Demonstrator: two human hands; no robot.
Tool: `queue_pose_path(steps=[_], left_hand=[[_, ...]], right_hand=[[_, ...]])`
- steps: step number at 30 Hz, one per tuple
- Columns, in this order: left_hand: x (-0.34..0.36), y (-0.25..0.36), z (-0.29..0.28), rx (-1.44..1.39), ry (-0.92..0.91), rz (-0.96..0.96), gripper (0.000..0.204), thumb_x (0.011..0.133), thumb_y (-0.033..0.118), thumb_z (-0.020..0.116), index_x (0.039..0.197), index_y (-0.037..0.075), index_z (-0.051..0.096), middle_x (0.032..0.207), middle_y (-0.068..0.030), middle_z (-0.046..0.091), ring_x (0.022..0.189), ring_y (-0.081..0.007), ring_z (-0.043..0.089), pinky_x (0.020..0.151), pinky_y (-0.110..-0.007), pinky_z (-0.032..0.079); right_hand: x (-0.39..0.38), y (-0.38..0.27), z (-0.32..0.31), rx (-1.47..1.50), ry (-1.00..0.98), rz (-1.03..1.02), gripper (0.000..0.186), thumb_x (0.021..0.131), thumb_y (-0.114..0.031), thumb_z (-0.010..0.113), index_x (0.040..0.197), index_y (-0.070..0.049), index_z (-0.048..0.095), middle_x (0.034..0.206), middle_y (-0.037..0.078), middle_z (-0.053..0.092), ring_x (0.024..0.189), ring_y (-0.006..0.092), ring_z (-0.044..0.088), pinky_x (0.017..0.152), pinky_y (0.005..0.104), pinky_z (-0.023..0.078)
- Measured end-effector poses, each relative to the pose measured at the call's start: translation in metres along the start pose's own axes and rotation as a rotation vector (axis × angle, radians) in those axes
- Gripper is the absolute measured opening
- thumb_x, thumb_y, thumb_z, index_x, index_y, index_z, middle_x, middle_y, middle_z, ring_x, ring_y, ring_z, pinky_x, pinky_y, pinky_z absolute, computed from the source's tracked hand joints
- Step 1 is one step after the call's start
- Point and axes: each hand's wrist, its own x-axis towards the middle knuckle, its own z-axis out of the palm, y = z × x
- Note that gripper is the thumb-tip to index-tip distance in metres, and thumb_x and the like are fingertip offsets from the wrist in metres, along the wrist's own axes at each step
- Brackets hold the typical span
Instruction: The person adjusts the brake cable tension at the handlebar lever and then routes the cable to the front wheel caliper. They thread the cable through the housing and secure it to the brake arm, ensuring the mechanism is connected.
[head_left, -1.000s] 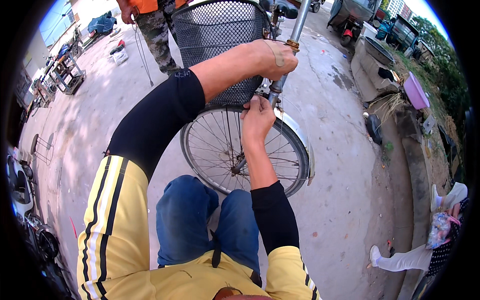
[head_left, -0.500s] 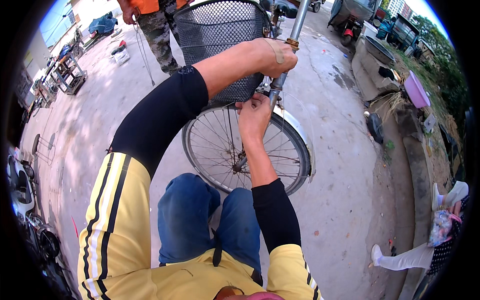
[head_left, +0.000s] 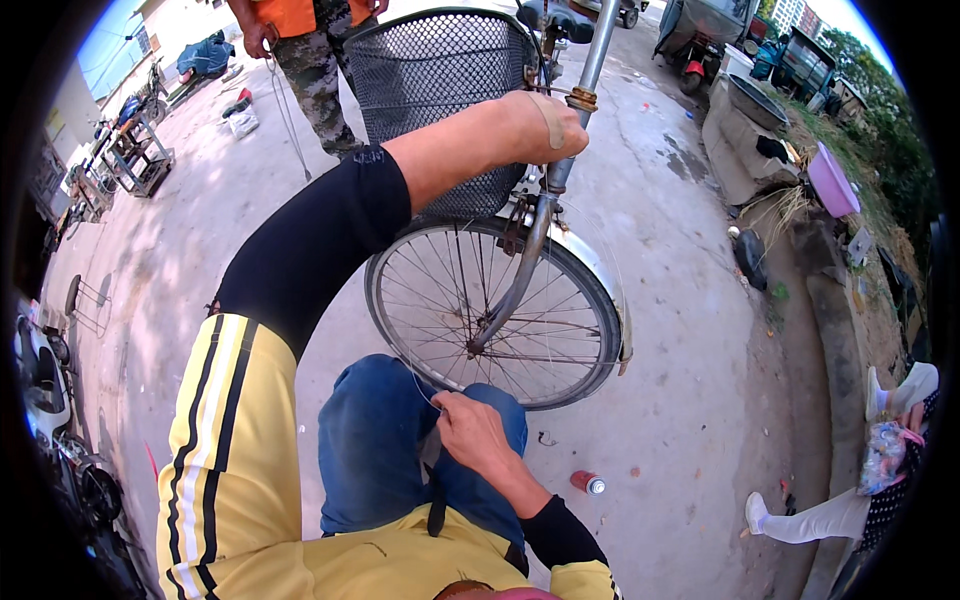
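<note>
A bicycle with a black mesh basket stands in front of me, its front wheel toward my knees. My left hand is closed at the metal frame tube just above the front fork, beside the basket. Its fingertips are turned away, so what they grip is hidden. Low over my knees, my right hand pinches the end of a thin cable. The cable curves up from my fingers past the wheel's left side.
A red can lies on the ground to the right of my knees. Behind the basket stands a person in camouflage trousers. At the right edge is another person's leg. A pink basin leans by the ditch, and motorbikes stand at left.
My right hand has come down from beside the fork to over my knees, drawing the thin cable with it. My left hand has shifted slightly lower at the tube. The red can has come into sight.
</note>
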Motion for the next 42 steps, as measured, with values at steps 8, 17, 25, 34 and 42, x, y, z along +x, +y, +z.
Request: queue_pose_path(steps=[8,17,25,34,42], left_hand=[[-0.004,0.005,-0.002,0.013,0.010,-0.012,0.011,0.089,0.006,0.065,0.086,0.001,0.075,0.091,-0.0167,0.077,0.089,-0.0349,0.077,0.076,-0.043,0.063],[-0.003,0.004,-0.011,-0.007,-0.046,-0.007,0.012,0.089,0.006,0.066,0.088,-0.001,0.075,0.091,-0.0189,0.076,0.088,-0.0361,0.077,0.076,-0.044,0.063],[0.003,0.003,-0.008,-0.015,-0.083,0.064,0.010,0.088,0.005,0.067,0.085,0.000,0.076,0.087,-0.0185,0.076,0.085,-0.0355,0.076,0.074,-0.043,0.063],[-0.008,0.005,-0.003,0.057,-0.091,0.091,0.011,0.089,0.004,0.066,0.086,0.000,0.076,0.089,-0.0169,0.077,0.086,-0.0346,0.077,0.074,-0.043,0.063],[-0.008,0.010,-0.003,0.044,-0.215,0.095,0.014,0.091,0.007,0.064,0.092,-0.002,0.076,0.095,-0.0203,0.078,0.092,-0.0372,0.077,0.079,-0.045,0.063]], right_hand=[[-0.292,0.050,-0.028,-0.381,0.160,0.712,0.020,0.087,-0.007,0.061,0.103,-0.006,0.073,0.096,0.017,0.075,0.086,0.0390,0.072,0.073,0.0499,0.056],[-0.476,0.082,0.056,-0.356,0.004,1.353,0.025,0.099,-0.019,0.059,0.117,-0.011,0.074,0.107,0.020,0.076,0.093,0.0385,0.074,0.079,0.0548,0.059],[-0.427,0.111,0.061,-0.233,0.019,1.394,0.026,0.099,-0.020,0.059,0.118,-0.012,0.074,0.110,0.021,0.076,0.096,0.0387,0.074,0.080,0.0549,0.059],[-0.498,0.099,0.069,-0.360,-0.526,1.550,0.027,0.098,-0.022,0.060,0.119,-0.013,0.074,0.114,0.021,0.076,0.099,0.0390,0.074,0.082,0.0550,0.060],[-0.247,0.061,-0.060,-0.253,0.342,0.740,0.022,0.099,-0.011,0.063,0.117,0.000,0.070,0.108,0.021,0.074,0.095,0.0409,0.072,0.085,0.0476,0.056]])
